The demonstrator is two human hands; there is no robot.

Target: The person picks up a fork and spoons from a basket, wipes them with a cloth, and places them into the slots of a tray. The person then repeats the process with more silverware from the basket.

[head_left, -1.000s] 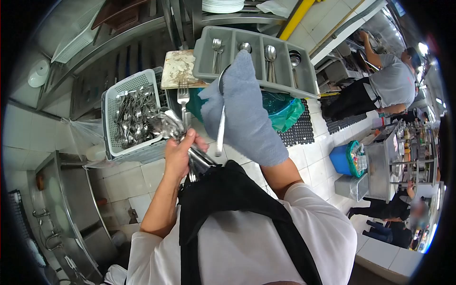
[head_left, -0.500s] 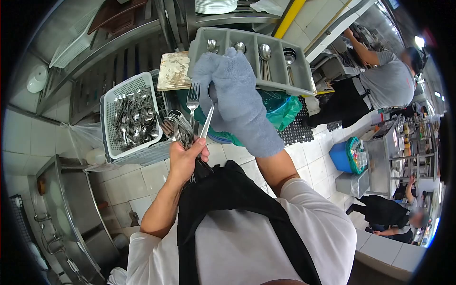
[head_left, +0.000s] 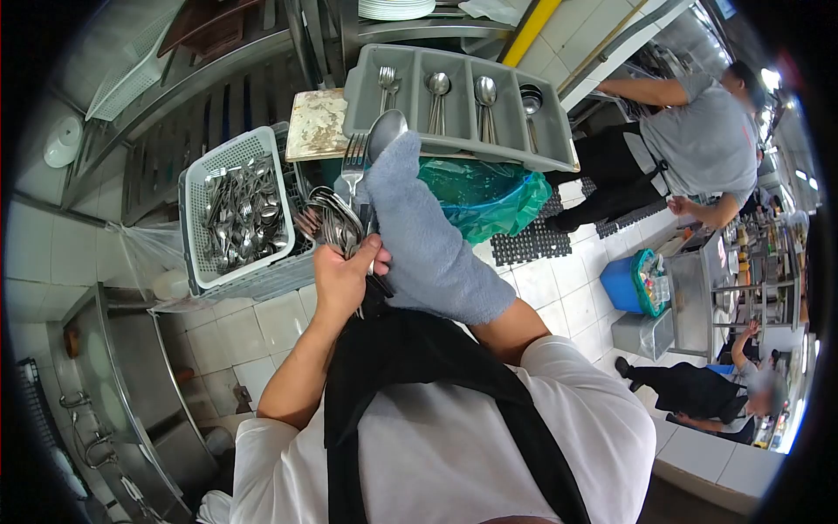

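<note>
My left hand (head_left: 346,272) is closed around a bunch of forks and spoons (head_left: 339,225), their heads pointing up and away. One fork (head_left: 353,166) stands out above the bunch. A blue-grey towel (head_left: 419,231) covers my right hand, hiding its fingers; only the forearm (head_left: 515,330) shows past the cloth. A large spoon (head_left: 387,133) rises beside the towel's upper end, its handle partly covered. Beyond both hands lies a grey cutlery tray (head_left: 546,144) with forks (head_left: 386,83), spoons (head_left: 486,100) and ladle-like pieces (head_left: 531,103) in separate compartments.
To the left, a white basket (head_left: 202,262) full of cutlery sits on a grey crate (head_left: 253,284). Under the tray is a bin with a green liner (head_left: 497,205). Two co-workers (head_left: 694,140) are at the right, near a blue bin (head_left: 627,284). Plates (head_left: 395,9) are stacked behind.
The towel has moved down and nearer my body, away from the tray. The large spoon's bowl now shows above it. My left hand keeps the bunch, and the nearer co-worker has lowered an arm.
</note>
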